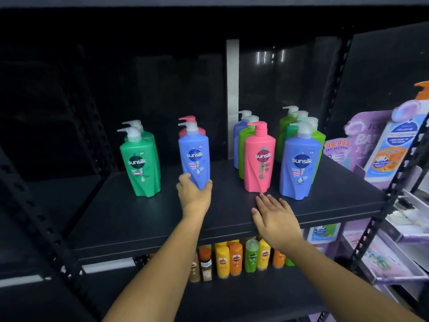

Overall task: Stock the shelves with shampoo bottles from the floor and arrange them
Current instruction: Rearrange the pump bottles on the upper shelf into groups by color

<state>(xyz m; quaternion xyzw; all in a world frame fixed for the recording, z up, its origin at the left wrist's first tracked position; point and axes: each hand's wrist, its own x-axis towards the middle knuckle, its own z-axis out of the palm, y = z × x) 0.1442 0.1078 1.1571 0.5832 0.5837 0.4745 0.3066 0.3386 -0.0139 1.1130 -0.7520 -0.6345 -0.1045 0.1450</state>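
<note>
While reaching in over the front of the black shelf (144, 219), grips the lower body of a blue shampoo bottle (194, 156) with the left hand (193, 196), thumb on the bottle's left flank and fingers curled round its right. Holds it upright near the middle of the shelf, pump head pointing left, base hidden behind the hand. Just behind it, a pink bottle (189, 119), mostly covered.

Lays the right hand (276, 217) flat and palm down, fingers straight and slightly spread, over the shelf's front part; cannot tell whether touching the board. Points the fingertips at the base of a second pink bottle (260, 159), near it but apart.

Elsewhere on the same shelf: to the left, two green bottles (140, 168), one behind the other; behind the second pink bottle, a lime-green bottle (242, 154) and a third blue bottle (236, 145); to the right, another blue bottle (299, 168) fronting a row of green and teal bottles (285, 129).

On a lower shelf, small yellow, orange and green bottles (232, 259). At far right, purple display cards (362, 140) on a neighbouring rack.
</note>
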